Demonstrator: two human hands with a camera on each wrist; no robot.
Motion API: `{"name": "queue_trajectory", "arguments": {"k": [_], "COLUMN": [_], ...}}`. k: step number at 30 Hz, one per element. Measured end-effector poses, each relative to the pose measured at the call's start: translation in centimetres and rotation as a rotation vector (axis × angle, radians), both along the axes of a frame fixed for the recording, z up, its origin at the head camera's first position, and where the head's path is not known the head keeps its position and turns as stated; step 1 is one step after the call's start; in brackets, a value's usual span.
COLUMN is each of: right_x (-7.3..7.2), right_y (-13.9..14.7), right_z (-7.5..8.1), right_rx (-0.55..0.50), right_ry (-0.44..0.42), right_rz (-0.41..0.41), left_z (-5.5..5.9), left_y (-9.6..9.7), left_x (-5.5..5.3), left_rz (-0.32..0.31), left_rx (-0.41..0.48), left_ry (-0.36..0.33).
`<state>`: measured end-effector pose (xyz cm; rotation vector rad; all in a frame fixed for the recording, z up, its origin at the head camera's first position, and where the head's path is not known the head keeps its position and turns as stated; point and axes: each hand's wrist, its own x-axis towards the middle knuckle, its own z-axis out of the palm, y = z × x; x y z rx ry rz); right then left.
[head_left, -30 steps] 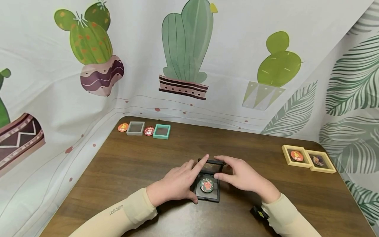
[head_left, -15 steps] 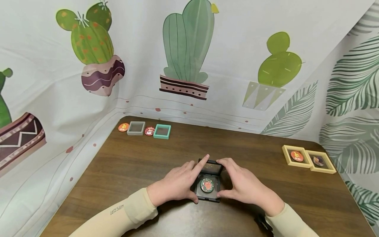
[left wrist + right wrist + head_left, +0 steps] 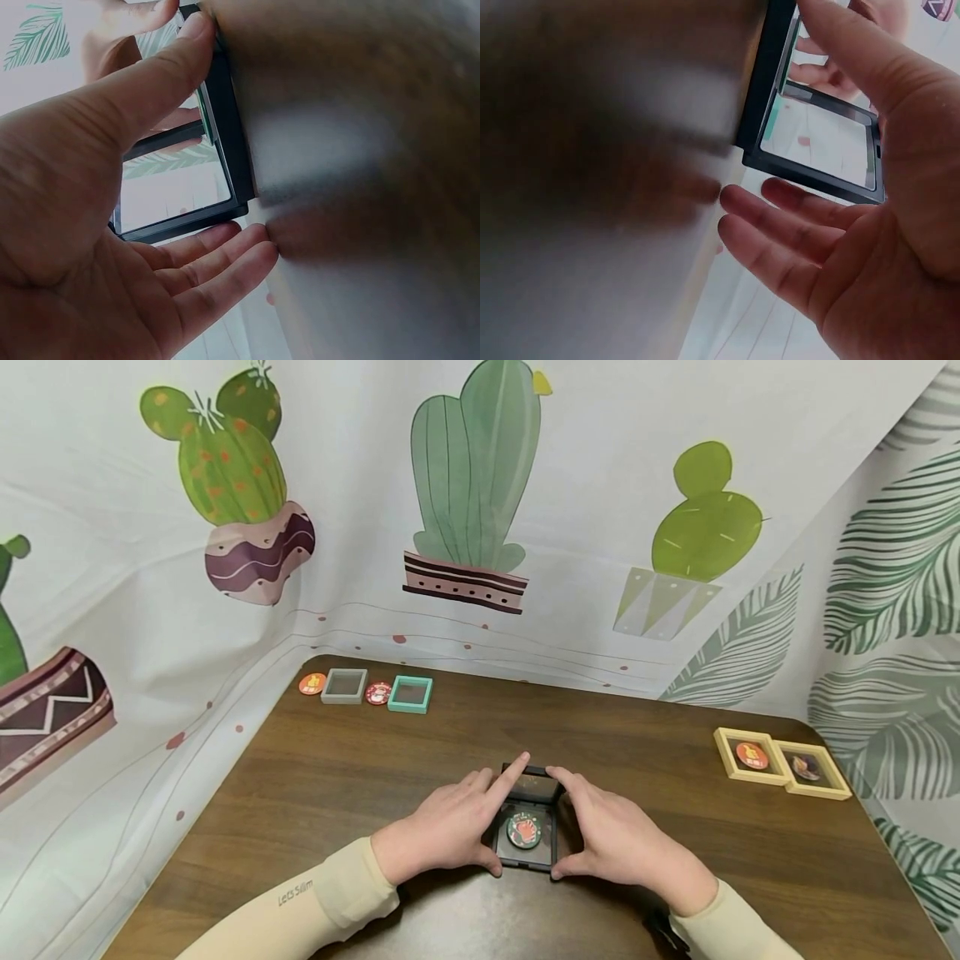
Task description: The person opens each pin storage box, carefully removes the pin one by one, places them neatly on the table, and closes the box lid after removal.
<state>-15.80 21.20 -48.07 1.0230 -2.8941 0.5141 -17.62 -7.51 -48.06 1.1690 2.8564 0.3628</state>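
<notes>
In the head view a black hinged display frame (image 3: pixel 525 865) lies on the table with its lid raised at the far side. A round dark badge (image 3: pixel 523 831) with a reddish hand-like picture lies on the film of its lower half. My left hand (image 3: pixel 450 818) holds the left side, thumb at the near corner, index finger along the lid. On the other side my right hand (image 3: pixel 618 835) grips the frame, thumb at the near right corner, index finger at the lid's top. Both wrist views show the frame's black edge (image 3: pixel 232 135) with the fingers behind the lid.
At the back left lie an orange badge (image 3: pixel 312 683), a grey frame (image 3: pixel 344 700), a red badge (image 3: pixel 378 693) and a teal frame (image 3: pixel 409 707). Two yellow frames (image 3: pixel 750 777) holding badges lie at the right. A patterned cloth (image 3: pixel 585 527) hangs behind the brown table (image 3: pixel 337 760).
My right thumb has moved from near the hinge down to the near right corner, and the index finger has settled at the lid's top corner. My left hand keeps its place.
</notes>
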Motion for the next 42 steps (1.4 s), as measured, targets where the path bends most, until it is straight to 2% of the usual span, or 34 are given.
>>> {"name": "queue_trajectory", "arguments": {"k": [6,11,17,19,22,25,28,31,35,42], "right_x": [0.2,0.2,0.2,0.2,0.2,0.2,0.2,0.3,0.3,0.3], "right_y": [0.0,-0.1,-0.2,-0.2,-0.2,-0.2,-0.2,-0.2,-0.1,0.0], "right_z": [-0.1,0.0,0.0,0.0,0.0,0.0,0.0,-0.1,-0.1,-0.1], "right_rx": [-0.004,-0.005,-0.004,-0.004,-0.005,-0.002,-0.002,-0.004,-0.009,-0.008], "right_ry": [0.013,0.015,-0.004,-0.002,-0.003,-0.002,0.002,0.010,0.016,0.014], "right_rz": [-0.004,0.001,-0.019,-0.021,-0.022,-0.026,-0.026,-0.026,-0.029,-0.025], "left_z": [0.1,0.8,2.5,2.9,3.1,2.9,2.5,1.9,1.4,0.6], "left_y": [-0.1,-0.4,-0.7,-0.6,-0.3,0.1,0.4,0.9,1.7,2.8], "left_x": [0.0,0.1,0.7,0.8,1.0,1.0,0.9,0.7,0.6,0.5], "left_rz": [-0.018,-0.034,-0.013,-0.019,-0.049,-0.081,-0.097,-0.122,-0.151,-0.160], "left_rx": [-0.018,-0.016,0.077,0.117,0.174,0.186,0.139,0.069,-0.002,-0.067], "left_ry": [0.022,0.037,0.092,0.146,0.196,0.192,0.148,0.141,0.168,0.217]}}
